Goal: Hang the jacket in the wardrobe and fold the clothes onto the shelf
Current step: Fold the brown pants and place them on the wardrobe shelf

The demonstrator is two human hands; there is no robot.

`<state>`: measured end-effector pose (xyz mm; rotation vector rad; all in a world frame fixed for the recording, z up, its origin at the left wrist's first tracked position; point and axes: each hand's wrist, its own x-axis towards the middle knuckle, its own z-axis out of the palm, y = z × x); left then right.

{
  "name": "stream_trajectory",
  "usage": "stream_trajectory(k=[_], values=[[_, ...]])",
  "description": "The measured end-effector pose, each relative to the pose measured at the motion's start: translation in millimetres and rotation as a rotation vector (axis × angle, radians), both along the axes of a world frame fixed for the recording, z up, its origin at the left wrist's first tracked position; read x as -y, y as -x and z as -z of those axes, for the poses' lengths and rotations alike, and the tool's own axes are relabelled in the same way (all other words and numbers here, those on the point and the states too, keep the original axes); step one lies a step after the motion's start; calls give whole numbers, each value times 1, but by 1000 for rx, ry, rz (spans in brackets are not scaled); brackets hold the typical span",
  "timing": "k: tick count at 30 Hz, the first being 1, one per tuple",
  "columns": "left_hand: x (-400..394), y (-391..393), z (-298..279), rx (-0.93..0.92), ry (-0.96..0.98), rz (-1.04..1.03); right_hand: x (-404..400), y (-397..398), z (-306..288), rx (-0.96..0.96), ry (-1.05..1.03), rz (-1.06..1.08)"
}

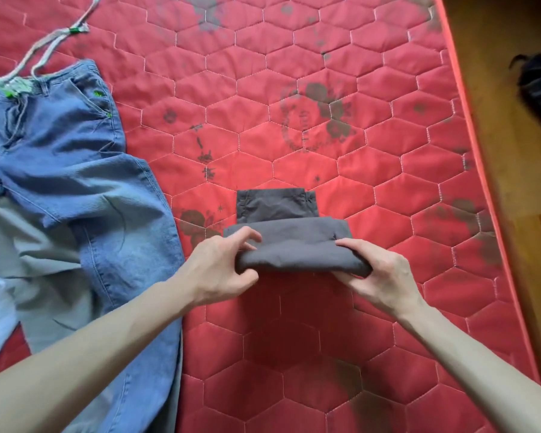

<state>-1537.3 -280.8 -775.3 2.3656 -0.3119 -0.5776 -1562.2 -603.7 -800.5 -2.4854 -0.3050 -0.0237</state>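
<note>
Centre of the frame, both hands are on the dark grey garment [294, 245], folded into a thick roll on the red quilted mattress [325, 104]. The left hand [222, 267] has its grip on the roll's left end, fingers curled over the top, thumb underneath. The right hand [381, 270] pinches the right end the same way. A flat grey flap sticks out behind the roll. Over on the left, blue jeans [75, 170] lie spread out, their drawstring [44, 48] trailing to the upper left corner.
</note>
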Motion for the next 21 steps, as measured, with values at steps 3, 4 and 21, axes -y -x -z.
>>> stream_trajectory(k=[3,4,21], values=[[-6,5,-7,-130,248,-248,2,9,-10,-32,-203,112],[-7,7,-8,-146,306,-327,1,11,-14,-59,-257,173],[9,-28,46,-318,488,-773,-66,-56,19,-238,-551,601]])
